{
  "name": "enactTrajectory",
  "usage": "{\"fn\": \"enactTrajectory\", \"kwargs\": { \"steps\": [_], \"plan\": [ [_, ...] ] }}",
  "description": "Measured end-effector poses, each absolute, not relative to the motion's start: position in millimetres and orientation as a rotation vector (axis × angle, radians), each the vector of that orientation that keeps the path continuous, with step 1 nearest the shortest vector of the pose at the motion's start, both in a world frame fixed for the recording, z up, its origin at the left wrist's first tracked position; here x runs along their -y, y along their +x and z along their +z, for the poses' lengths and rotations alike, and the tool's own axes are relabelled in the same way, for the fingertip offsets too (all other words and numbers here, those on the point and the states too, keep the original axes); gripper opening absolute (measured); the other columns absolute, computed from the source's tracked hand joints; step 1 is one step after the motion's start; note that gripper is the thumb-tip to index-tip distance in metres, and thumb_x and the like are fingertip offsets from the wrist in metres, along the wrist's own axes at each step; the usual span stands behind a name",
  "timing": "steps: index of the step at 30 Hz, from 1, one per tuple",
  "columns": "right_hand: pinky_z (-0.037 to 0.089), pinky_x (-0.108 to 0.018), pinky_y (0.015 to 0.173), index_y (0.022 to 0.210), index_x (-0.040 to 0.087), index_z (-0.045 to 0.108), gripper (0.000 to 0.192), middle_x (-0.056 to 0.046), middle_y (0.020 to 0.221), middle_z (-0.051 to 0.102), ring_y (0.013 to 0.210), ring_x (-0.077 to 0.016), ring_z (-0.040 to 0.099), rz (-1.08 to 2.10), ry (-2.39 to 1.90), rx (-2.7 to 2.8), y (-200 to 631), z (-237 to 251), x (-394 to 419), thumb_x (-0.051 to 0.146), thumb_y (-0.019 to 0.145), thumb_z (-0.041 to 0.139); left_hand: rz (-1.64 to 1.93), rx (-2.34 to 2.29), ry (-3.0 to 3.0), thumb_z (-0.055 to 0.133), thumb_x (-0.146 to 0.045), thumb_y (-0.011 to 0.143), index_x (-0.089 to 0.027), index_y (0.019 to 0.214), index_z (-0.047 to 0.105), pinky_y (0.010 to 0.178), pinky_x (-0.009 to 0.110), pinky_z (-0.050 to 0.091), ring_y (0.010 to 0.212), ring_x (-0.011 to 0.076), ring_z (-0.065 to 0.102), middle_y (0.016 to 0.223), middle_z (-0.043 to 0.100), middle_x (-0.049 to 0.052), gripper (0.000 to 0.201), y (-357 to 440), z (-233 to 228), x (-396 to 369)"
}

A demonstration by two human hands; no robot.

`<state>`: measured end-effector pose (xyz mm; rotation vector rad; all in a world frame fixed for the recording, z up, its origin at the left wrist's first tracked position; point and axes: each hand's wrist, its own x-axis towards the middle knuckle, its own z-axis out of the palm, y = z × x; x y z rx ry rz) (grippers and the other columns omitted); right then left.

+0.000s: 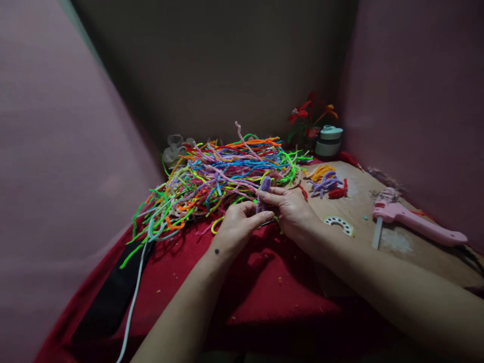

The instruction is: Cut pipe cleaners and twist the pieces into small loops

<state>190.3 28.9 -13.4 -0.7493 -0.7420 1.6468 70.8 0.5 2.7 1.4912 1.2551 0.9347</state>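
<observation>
Between my two hands a short purple piece of pipe cleaner [266,185] stands upright, its fuzzy top showing above the fingers. My left hand [242,222] pinches its lower end, thumb laid across. Higher up, my right hand [289,204] grips it between thumb and fingers. Part of the piece is hidden behind the fingertips. Just behind the hands lies a large tangled heap of pipe cleaners [234,169] in many colours. Right of my right hand, small bunches of yellow pipe cleaners [323,173] and purple pipe cleaners [325,184] rest beside a red one [339,189].
A pink hot glue gun [419,222] lies on a brown board [363,186] at right, near a white ring-shaped piece with holes [340,225]. Behind stand a teal-lidded jar [328,140] and red flowers [300,112]. A white cable [136,292] crosses a black flat object [109,297] on the red cloth [272,297].
</observation>
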Motion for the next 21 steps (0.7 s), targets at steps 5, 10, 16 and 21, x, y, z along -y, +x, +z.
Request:
{"fn": "enactTrajectory", "kwargs": {
  "steps": [5,10,16,21],
  "plan": [
    [0.039,-0.024,0.052,0.063,0.013,0.064,0.023,0.002,0.054,0.060,0.050,-0.0093,0.051,1.633,-0.760,0.738,189,-13,-26,0.021,0.047,0.079,0.877,-1.254,1.492,0.064,-0.036,0.066,-0.014,0.053,0.052,0.047,0.021,0.026,0.044,0.0063,0.037,0.047,0.046,-0.004,0.028,70,4,-1],
    [0.036,-0.024,0.048,0.057,0.012,0.063,0.020,0.000,0.050,0.059,0.045,-0.0092,0.049,1.689,-0.831,0.859,189,-14,-26,0.022,0.047,0.077,0.610,-1.223,1.488,0.067,-0.039,0.064,-0.014,0.053,0.051,0.042,0.021,0.019,0.038,0.0050,0.030,0.041,0.041,-0.005,0.032,56,13,-2],
    [0.039,-0.025,0.051,0.062,0.012,0.064,0.022,0.000,0.053,0.061,0.047,-0.0098,0.052,1.665,-0.810,0.844,193,-14,-29,0.025,0.051,0.078,0.789,-1.218,1.504,0.065,-0.034,0.068,-0.014,0.064,0.054,0.045,0.019,0.030,0.042,0.0062,0.040,0.047,0.049,-0.004,0.023,56,13,0],
    [0.037,-0.024,0.052,0.065,0.013,0.064,0.024,0.002,0.055,0.060,0.049,-0.0081,0.050,1.632,-0.757,0.813,193,-17,-32,0.026,0.052,0.078,0.914,-1.275,1.564,0.057,-0.034,0.077,-0.017,0.073,0.053,0.042,0.018,0.035,0.039,0.0074,0.047,0.050,0.056,-0.004,0.019,61,4,1]
  ]
}}
